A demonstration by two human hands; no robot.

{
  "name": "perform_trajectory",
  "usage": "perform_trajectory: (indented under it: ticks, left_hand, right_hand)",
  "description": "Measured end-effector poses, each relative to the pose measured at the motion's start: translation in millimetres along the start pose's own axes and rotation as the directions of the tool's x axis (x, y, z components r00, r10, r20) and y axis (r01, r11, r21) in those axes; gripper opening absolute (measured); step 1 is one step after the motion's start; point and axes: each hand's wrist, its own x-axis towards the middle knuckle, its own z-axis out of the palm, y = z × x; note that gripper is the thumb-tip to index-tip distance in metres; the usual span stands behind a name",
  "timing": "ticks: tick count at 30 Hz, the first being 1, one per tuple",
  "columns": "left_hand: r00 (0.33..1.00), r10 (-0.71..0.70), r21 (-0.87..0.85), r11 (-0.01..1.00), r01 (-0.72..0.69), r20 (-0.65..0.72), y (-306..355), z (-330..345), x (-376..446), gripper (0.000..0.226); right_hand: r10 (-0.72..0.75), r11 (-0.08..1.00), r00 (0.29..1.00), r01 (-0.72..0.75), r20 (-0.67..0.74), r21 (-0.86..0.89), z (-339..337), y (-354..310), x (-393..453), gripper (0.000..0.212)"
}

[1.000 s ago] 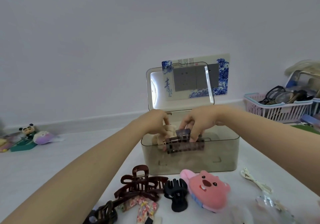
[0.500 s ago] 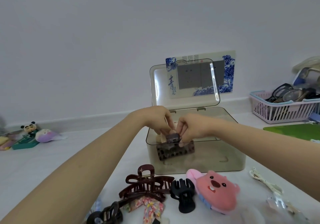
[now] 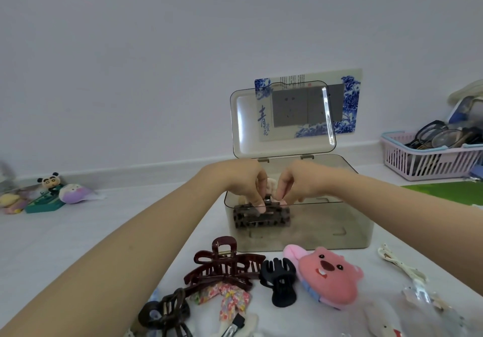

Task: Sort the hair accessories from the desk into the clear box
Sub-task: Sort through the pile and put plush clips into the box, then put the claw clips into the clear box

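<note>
The clear box (image 3: 352,221) stands open on the white desk, its lid (image 3: 245,127) upright. Both hands reach into its left part. My left hand (image 3: 245,182) and my right hand (image 3: 298,185) pinch the top of a leopard-print claw clip (image 3: 261,218), which sits inside the box against the front wall. A cream fluffy accessory (image 3: 270,184) shows between the hands. In front of the box lie a dark red claw clip (image 3: 222,266), a black claw clip (image 3: 279,282), a pink plush clip (image 3: 329,274), a floral bow (image 3: 230,300) and a brown clip (image 3: 164,310).
A white bow clip (image 3: 400,263) and clear clips (image 3: 420,295) lie at the right. A pink basket (image 3: 423,159) of glasses stands at the far right beside a green mat (image 3: 449,191). Small plush toys (image 3: 49,193) sit at the far left by the wall.
Both hands have lowered the leopard-print claw clip deeper into the box's left part. The view has shifted so the box appears further right.
</note>
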Motion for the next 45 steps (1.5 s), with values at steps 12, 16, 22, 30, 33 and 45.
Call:
perform_trajectory:
  ticks: [12,16,22,30,33,45]
  left_hand:
    - [0.997,0.027,-0.019,0.999,-0.029,-0.078,5.3,-4.2,-15.4,0.031]
    - [0.991,0.03,-0.045,0.998,-0.036,-0.132,9.6,-5.4,-27.2,0.028]
    - [0.95,0.015,-0.14,0.988,-0.062,-0.312,12.0,-7.5,-69.8,0.01]
    - [0.948,-0.081,-0.204,0.979,0.017,-0.307,8.9,19.8,-163.6,0.015]
    - [0.968,-0.122,-0.213,0.974,0.075,-0.221,4.1,36.0,-193.2,0.022]
    - [0.977,-0.172,-0.235,0.962,0.139,-0.127,-14.3,70.7,-220.3,0.032]
  right_hand:
    - [-0.027,0.999,1.0,0.028,-0.015,0.031,-3.3,0.4,-10.8,0.015]
    - [-0.045,0.998,0.997,0.047,-0.059,0.036,-3.0,-8.6,-20.9,0.012]
    - [-0.115,0.987,0.96,0.139,-0.255,0.079,-5.6,-37.3,-47.7,0.013]
    - [-0.274,0.929,0.904,0.338,-0.329,0.154,31.9,-72.9,-92.1,0.014]
    - [-0.293,0.925,0.923,0.34,-0.249,0.168,54.1,-80.1,-102.2,0.018]
    - [-0.246,0.969,0.928,0.23,-0.278,-0.091,98.2,-93.9,-91.2,0.038]
